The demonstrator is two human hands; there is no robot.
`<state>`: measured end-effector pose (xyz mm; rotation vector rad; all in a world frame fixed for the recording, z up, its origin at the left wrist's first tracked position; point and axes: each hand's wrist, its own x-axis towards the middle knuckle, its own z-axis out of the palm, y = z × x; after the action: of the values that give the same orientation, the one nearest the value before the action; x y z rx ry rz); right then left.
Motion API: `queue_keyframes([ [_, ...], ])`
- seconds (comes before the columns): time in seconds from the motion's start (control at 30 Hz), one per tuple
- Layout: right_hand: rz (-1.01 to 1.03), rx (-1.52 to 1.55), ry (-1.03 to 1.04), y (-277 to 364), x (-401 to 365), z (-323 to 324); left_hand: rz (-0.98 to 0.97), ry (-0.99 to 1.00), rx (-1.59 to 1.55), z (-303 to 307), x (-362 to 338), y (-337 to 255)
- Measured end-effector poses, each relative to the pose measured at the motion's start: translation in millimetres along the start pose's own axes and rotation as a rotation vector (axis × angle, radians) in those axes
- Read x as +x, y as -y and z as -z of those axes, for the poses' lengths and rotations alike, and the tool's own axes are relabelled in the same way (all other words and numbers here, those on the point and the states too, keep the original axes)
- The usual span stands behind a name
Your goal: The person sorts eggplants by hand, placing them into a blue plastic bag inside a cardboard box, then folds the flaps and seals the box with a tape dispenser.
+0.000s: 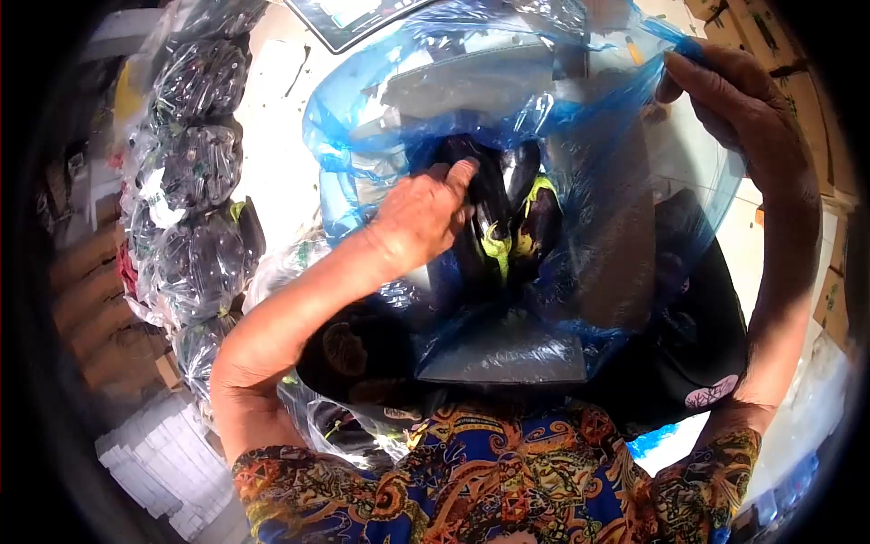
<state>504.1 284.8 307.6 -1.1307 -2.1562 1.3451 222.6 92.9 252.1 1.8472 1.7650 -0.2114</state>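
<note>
Several dark purple eggplants [491, 199] with green caps lie inside an open blue plastic bag [362, 127]. My left hand [421, 213] reaches into the bag from the left, its fingers curled over one of these eggplants; the fingertips are partly hidden. At the upper right, my right hand [739, 104] pinches the bag's edge between thumb and fingers and pulls it outward. Flat grey-brown box flaps [507, 354] show through the thin plastic around the eggplants.
Clear bags packed with eggplants [195, 168] line up on the left. A dark-framed flat device [353, 18] sits at the top. Cardboard boxes [829, 154] stand along the right edge, and a stack of white sheets [168, 462] is at the lower left.
</note>
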Motion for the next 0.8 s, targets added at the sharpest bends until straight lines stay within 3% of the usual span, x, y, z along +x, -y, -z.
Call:
queue_keyframes([
  [0.07, -0.028, -0.012, 0.078, 2.2, -1.6, 3.4, -0.132, -0.125, -0.025, -2.2, -3.5, -4.8],
  [0.13, -0.06, 0.006, 0.171, 7.3, 1.5, 8.1, -0.129, -0.099, -0.139, 9.4, -9.6, -7.6],
  [0.27, -0.007, -0.028, 0.073, -3.2, 0.7, -0.8, -0.231, -0.234, -0.231, 66.1, -21.9, -7.9],
  [0.4, 0.055, -0.076, 0.102, 2.4, 4.8, -3.1, -0.176, -0.033, -0.423, 92.0, -9.9, -11.8],
  [0.57, 0.003, -0.025, 0.11, -3.8, 1.7, 2.3, -0.302, 0.091, -0.644, 92.2, 21.4, -2.5],
  [0.7, 0.063, -0.048, -0.007, -12.1, 5.6, -1.7, -0.302, -0.235, -0.468, 91.4, 37.6, -0.6],
  [0.8, 0.02, -0.014, 0.003, -3.9, 1.5, -1.4, -0.325, -0.301, -0.234, 87.9, 45.4, -7.5],
])
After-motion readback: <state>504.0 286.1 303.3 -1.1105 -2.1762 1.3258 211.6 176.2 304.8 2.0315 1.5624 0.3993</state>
